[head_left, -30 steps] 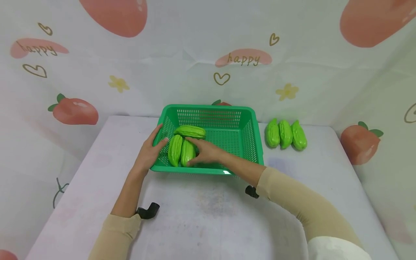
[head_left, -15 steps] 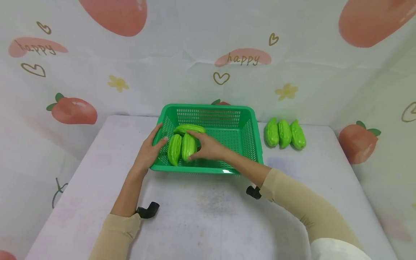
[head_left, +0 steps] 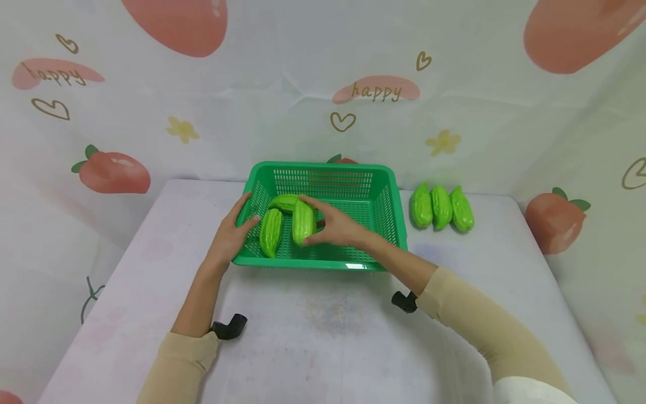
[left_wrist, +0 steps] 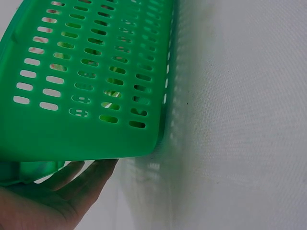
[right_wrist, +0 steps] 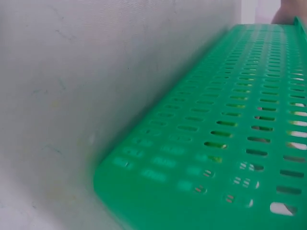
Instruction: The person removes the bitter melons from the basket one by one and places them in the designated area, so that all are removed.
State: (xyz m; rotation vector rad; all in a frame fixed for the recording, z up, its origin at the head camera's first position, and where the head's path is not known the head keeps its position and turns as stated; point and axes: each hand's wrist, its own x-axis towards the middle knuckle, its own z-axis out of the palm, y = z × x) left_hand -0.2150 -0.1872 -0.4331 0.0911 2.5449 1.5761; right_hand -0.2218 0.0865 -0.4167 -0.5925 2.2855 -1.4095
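Observation:
A green plastic basket (head_left: 323,264) with slotted walls stands on the table. My left hand (head_left: 228,238) holds its left side, thumb over the rim and fingers along the outer wall; the left wrist view shows these fingers (left_wrist: 88,184) against the wall. Inside the basket, my right hand (head_left: 337,225) grips a light green ridged bitter melon (head_left: 303,223) between thumb and fingers, upright in the head view. To its left lies another bitter melon (head_left: 271,233). Behind lies a third bitter melon (head_left: 282,203), set crosswise and partly hidden by the held one.
Three more bitter melons (head_left: 442,207) lie side by side on the table (head_left: 323,336), right of the basket. A printed cloth backdrop (head_left: 303,67) hangs behind the table. The basket's slotted front wall (right_wrist: 216,124) fills much of the right wrist view.
My right hand has lifted the bitter melon it grips and shifted it right, away from the one at left. My left hand has stayed at the basket's left side.

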